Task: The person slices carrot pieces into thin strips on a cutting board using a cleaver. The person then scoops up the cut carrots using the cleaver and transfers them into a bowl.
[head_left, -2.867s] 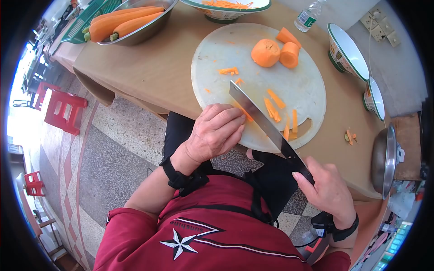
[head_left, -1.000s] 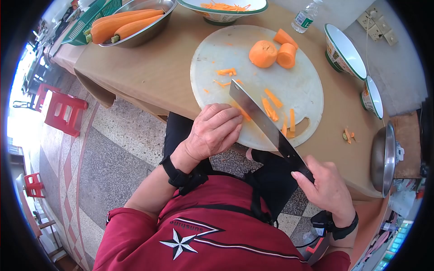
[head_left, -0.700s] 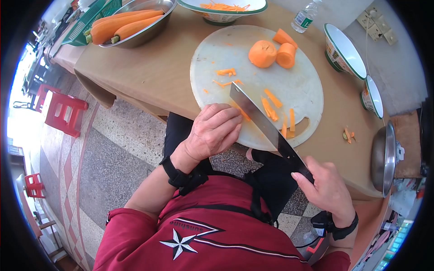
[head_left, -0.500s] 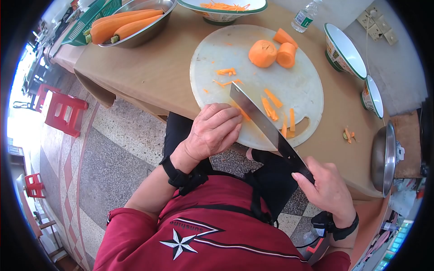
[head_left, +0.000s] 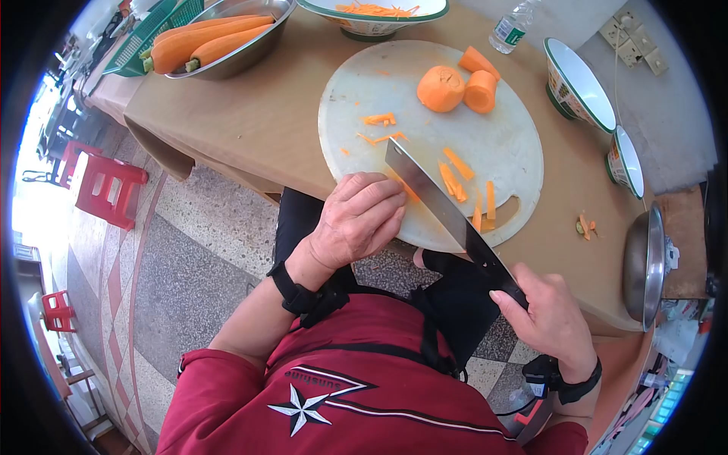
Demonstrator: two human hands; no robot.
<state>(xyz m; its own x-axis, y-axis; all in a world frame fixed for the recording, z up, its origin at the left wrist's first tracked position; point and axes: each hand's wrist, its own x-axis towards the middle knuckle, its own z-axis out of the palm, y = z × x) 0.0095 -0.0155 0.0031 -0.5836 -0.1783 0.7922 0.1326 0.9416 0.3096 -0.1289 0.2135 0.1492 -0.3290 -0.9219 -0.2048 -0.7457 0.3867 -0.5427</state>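
My right hand (head_left: 547,311) is wrapped round the dark handle of a kitchen knife (head_left: 447,208). The blade slants up and left across the near part of a round white cutting board (head_left: 349,98). Against the blade's left side, my left hand (head_left: 360,216) has its fingers bent and pressed together on a carrot piece (head_left: 404,182), mostly hidden under them. Cut carrot sticks (head_left: 453,182) lie right of the blade, and smaller carrot strips (head_left: 379,119) lie beyond it. Thick carrot chunks (head_left: 440,89) rest at the board's far side.
Whole carrots (head_left: 205,42) fill a metal basin (head_left: 282,30) at the far left, beside a green basket (head_left: 171,23). A bowl of carrot shreds (head_left: 379,26) stands behind the board. Bowls (head_left: 580,83), a bottle (head_left: 513,29) and a metal bowl (head_left: 644,265) line the right.
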